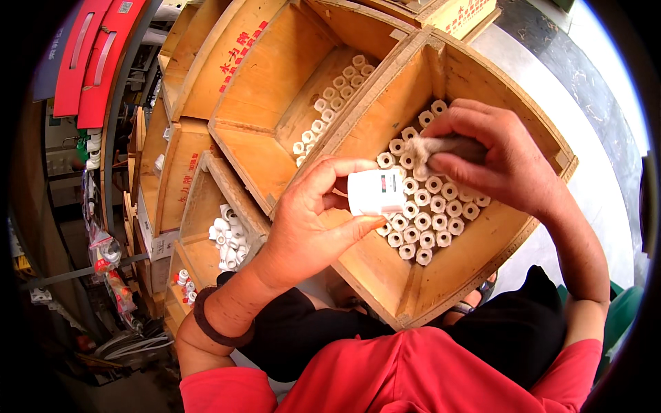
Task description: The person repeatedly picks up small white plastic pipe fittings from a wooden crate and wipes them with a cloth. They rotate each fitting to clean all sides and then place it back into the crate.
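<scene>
My left hand (299, 230) grips a white plastic pipe fitting (368, 199), thumb and fingers round its side. A small printed label faces up on it. My right hand (499, 155) is closed on a greyish cloth (428, 150), just right of the fitting and apart from it. Both hands are above a wooden box (382, 286). On its bottom stand several white fittings (422, 220) in close rows, their round openings upward. My right hand and the cloth hide some of them.
A second wooden compartment (258, 96) on the left holds more white fittings (337, 96). Lower left, another box has loose white fittings (231, 237) and small red-and-white parts (184, 286). Red cartons (86, 62) stand far left. High wooden walls surround the compartments.
</scene>
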`<state>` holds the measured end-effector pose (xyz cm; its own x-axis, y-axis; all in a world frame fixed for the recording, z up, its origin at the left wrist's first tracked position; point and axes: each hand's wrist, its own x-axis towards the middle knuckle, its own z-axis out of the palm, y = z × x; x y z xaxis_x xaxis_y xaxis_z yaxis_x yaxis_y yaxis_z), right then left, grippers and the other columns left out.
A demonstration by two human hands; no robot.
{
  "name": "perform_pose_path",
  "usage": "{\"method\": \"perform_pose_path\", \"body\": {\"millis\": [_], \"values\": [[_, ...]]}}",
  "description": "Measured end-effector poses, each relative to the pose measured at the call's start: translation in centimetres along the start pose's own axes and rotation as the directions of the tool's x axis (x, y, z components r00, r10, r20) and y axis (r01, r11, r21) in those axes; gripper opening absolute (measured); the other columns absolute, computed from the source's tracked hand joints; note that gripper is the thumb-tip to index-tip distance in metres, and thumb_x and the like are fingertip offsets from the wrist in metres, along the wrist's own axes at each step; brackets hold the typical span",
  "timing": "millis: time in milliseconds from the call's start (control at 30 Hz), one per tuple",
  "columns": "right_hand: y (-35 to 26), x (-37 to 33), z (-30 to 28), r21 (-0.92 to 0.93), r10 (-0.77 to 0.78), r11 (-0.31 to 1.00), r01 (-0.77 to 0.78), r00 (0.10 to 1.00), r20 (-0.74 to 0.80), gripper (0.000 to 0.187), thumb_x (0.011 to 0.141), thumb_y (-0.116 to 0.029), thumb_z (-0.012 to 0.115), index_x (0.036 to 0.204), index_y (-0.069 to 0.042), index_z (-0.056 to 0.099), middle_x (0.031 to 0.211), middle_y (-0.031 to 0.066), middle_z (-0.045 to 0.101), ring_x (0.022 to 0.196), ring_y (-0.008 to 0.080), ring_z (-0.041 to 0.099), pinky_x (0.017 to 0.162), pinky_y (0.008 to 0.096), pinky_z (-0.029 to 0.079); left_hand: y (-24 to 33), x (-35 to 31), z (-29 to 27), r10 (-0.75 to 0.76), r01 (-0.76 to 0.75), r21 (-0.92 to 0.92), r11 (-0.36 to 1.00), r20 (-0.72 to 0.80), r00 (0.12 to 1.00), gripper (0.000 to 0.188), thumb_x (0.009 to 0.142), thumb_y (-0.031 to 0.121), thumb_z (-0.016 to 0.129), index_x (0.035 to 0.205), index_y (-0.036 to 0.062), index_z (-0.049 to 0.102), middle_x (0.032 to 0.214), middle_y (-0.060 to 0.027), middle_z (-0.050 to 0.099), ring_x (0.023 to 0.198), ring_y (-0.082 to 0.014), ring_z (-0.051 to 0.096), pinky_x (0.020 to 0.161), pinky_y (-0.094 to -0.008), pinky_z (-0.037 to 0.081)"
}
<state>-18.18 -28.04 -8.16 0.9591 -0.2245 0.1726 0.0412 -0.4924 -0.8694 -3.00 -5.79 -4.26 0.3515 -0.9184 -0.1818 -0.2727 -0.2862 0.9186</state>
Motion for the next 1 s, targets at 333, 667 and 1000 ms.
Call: {"method": "perform_pose_path", "body": {"millis": [333, 667, 1000], "values": [[-3.5, -0.2, 1.0, -0.075, -0.289, 0.956, 0.285, 0.957, -0.042, 0.034, 0.077, -0.011, 0.079, 0.108, -0.004, 0.066, 0.094, 0.0103, 0.064, 0.081, 0.0263, 0.067, 0.067, 0.0336, 0.054, -0.3, 0.6, 0.3, -0.137, 0.166, -0.435, 0.885, 0.099, 0.986, 0.052, 0.085, -0.004, 0.074, 0.131, -0.0007, 0.051, 0.117, -0.0081, 0.062, 0.108, -0.0139, 0.062, 0.091, -0.0293, 0.054], [-3.3, -0.5, 1.8, -0.122, -0.226, 0.966, 0.227, 0.974, 0.025, 0.036, 0.074, -0.008, 0.079, 0.108, -0.008, 0.066, 0.095, 0.0097, 0.061, 0.08, 0.0285, 0.068, 0.066, 0.0354, 0.056, -0.5, 0.1, 0.3, -0.19, 0.253, -0.519, 0.817, 0.173, 0.967, 0.052, 0.084, -0.006, 0.073, 0.131, -0.0017, 0.05, 0.119, -0.0088, 0.061, 0.109, -0.0158, 0.06, 0.092, -0.0304, 0.054], [-2.0, -0.4, 0.8, -0.099, -0.216, 0.975, 0.199, 0.956, -0.198, 0.034, 0.077, 0.002, 0.074, 0.109, -0.002, 0.064, 0.096, 0.0092, 0.061, 0.087, 0.0228, 0.067, 0.073, 0.0307, 0.055, 0.1, 0.3, 0.0, -0.233, 0.279, -0.447, 0.85, 0.156, 0.96, 0.055, 0.087, 0.004, 0.073, 0.134, -0.0034, 0.047, 0.115, -0.0117, 0.063, 0.097, -0.0178, 0.065, 0.085, -0.033, 0.056]]}}
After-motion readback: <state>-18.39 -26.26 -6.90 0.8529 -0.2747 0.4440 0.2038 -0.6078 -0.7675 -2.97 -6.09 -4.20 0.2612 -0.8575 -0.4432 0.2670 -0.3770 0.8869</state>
